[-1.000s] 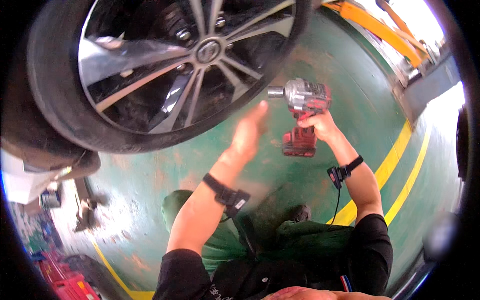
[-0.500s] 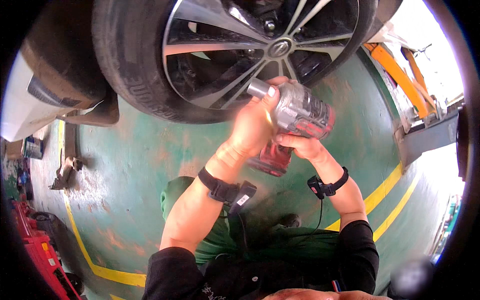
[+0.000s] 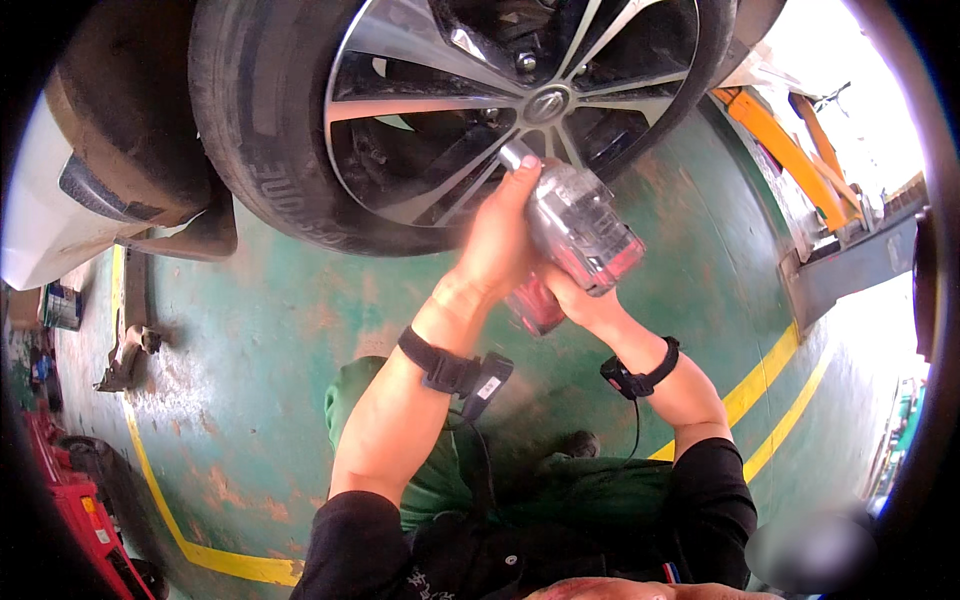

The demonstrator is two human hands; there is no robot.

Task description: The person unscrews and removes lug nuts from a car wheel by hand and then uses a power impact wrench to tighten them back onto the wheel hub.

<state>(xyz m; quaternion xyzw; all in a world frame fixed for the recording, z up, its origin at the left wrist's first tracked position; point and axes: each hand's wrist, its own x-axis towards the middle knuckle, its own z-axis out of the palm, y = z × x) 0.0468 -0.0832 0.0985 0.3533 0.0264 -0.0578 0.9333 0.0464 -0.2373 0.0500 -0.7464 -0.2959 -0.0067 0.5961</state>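
Since a second ago, the left hand [image 3: 497, 235] has closed the gap to the power wrench [image 3: 580, 220], and the tool itself has tipped up toward the wheel [image 3: 455, 106], its socket [image 3: 515, 153] now pointing between 10 and 11 o'clock. The wrench sits just above the middle of the view, toward 1 o'clock, slightly blurred. The left hand is clasped around its front end, thumb lying beside the socket, the other fingers mostly hidden. The right hand [image 3: 590, 300] grips the handle, partly covered by the tool's body, with the red battery [image 3: 537, 305] showing at 7 o'clock from that body. The wheel fills 12 o'clock; the socket overlaps its spokes near 7 o'clock from the center cap [image 3: 546, 103], and whether it touches anything there I cannot tell. A black strap [image 3: 440, 370] circles the left wrist, and another [image 3: 655, 370] the right. Around them, a white car panel [image 3: 45, 210] shows toward 10 o'clock, an orange metal arm [image 3: 785, 150] at 2, a yellow floor line [image 3: 755, 400] at 4, and something red [image 3: 85, 520] at 8, on the green floor [image 3: 330, 320].
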